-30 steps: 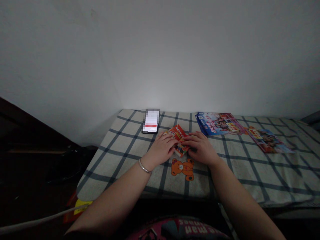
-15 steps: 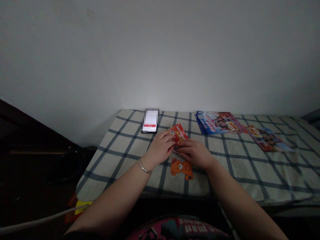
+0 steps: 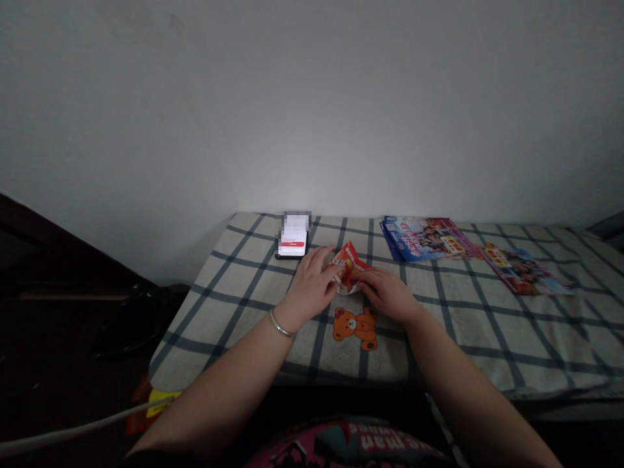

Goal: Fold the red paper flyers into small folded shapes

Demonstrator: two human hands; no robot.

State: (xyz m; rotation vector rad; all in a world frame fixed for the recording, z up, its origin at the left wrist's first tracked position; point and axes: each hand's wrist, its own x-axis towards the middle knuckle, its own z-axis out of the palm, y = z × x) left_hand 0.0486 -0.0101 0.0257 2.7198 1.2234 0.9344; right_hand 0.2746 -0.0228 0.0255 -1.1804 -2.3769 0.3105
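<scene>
Checked tablecloth (image 3: 238,292), red leaflet (image 3: 350,265) pinched between left grip (image 3: 312,287) and right grip (image 3: 390,296)

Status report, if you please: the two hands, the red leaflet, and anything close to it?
Left hand and right hand both grip the red leaflet, partly folded, on the checked cloth. Phone just behind, apart. Blue flyers further right.

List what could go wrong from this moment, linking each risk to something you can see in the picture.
1. The left hand and right hand pinch the small red paper between fingertips, so it may crease crookedly or tear.
2. The checked cloth under the paper looks soft, so a fold pressed on it could come out uneven.
3. The lit phone lies just beyond the left hand, and a stray nudge might shove it.
</scene>
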